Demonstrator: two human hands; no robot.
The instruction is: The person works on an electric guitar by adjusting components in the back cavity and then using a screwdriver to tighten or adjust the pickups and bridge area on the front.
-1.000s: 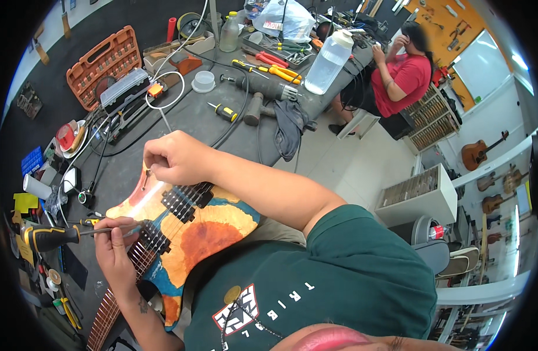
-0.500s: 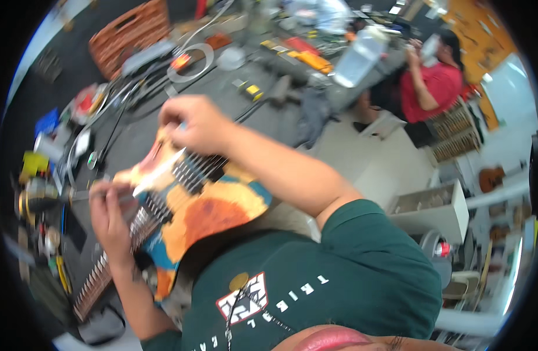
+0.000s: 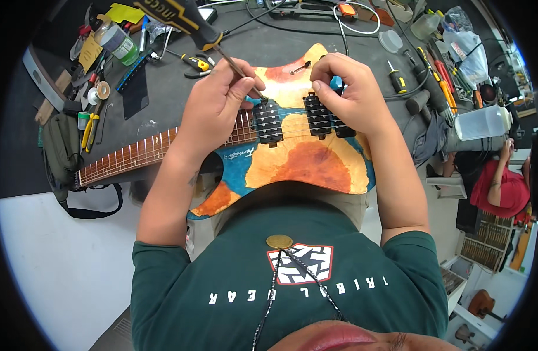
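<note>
An electric guitar (image 3: 298,167) with an orange, yellow and blue body lies across my lap and the workbench edge, its fretted neck (image 3: 134,153) pointing left. My left hand (image 3: 213,108) pinches the shaft of a screwdriver (image 3: 181,20) with a black and yellow handle. The handle rises up and left; the tip is down at the far end of the neck-side pickup (image 3: 267,123). Over the bridge-side pickup (image 3: 317,116) my right hand (image 3: 349,90) is closed, thumb and fingers curled together. Whatever lies between them is hidden.
The dark workbench (image 3: 163,117) carries pliers (image 3: 196,64), another screwdriver (image 3: 396,79), a plastic bottle (image 3: 116,41) and cables. A clear plastic tub (image 3: 482,123) sits at the right. A dark bag (image 3: 63,149) is beside the headstock end. Another person in red (image 3: 500,184) sits at far right.
The head view has swung round and sharpened, so the guitar now lies more level. The screwdriver's handle now points up and away, with its shaft still in my left hand.
</note>
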